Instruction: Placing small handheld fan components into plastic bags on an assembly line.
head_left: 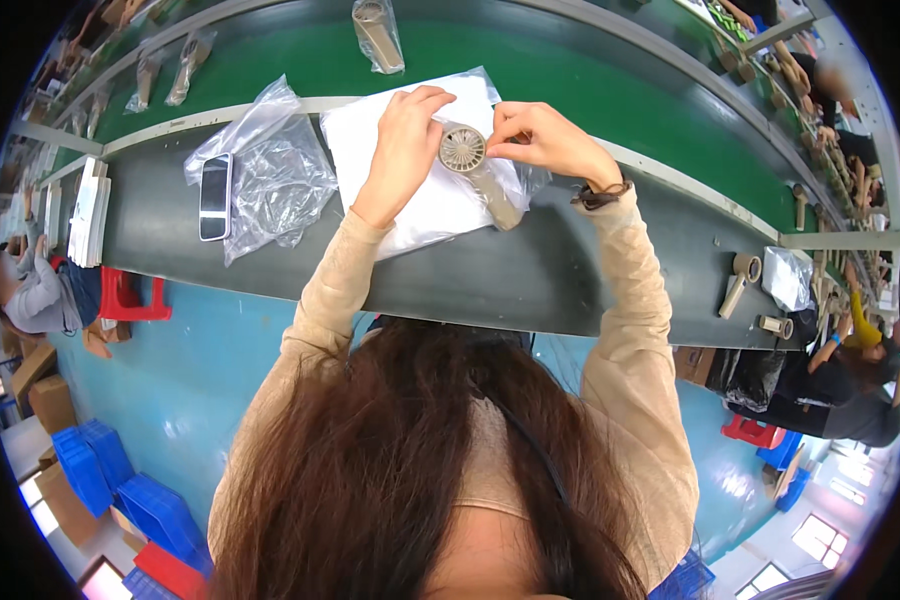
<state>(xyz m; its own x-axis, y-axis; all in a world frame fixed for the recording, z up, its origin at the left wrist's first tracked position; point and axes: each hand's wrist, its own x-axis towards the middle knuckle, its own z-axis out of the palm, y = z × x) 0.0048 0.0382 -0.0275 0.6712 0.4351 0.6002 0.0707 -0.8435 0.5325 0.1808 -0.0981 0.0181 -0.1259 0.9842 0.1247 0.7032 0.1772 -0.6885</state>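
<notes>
A grey-beige handheld fan [463, 149] with a round slatted head lies over a white plastic-covered pile [370, 135], its handle slanting toward the lower right. Beside the head's left rim is my left hand [407, 145], thumb close to the fan and fingers loosely bent above it, with a gap between them. My right hand [545, 142] is closed in a pinch at the head's right rim; its fingertips touch the edge there. Anything thin between those fingertips is too small to see. Clear plastic shows beside the handle.
To the left lie crumpled clear bags [288, 180] and a phone [215, 197]. A bagged fan [378, 35] rests on the green conveyor belt [550, 75] beyond. Loose fans [738, 285] lie at the right. White booklets [88, 212] are stacked far left. Other people work along the line.
</notes>
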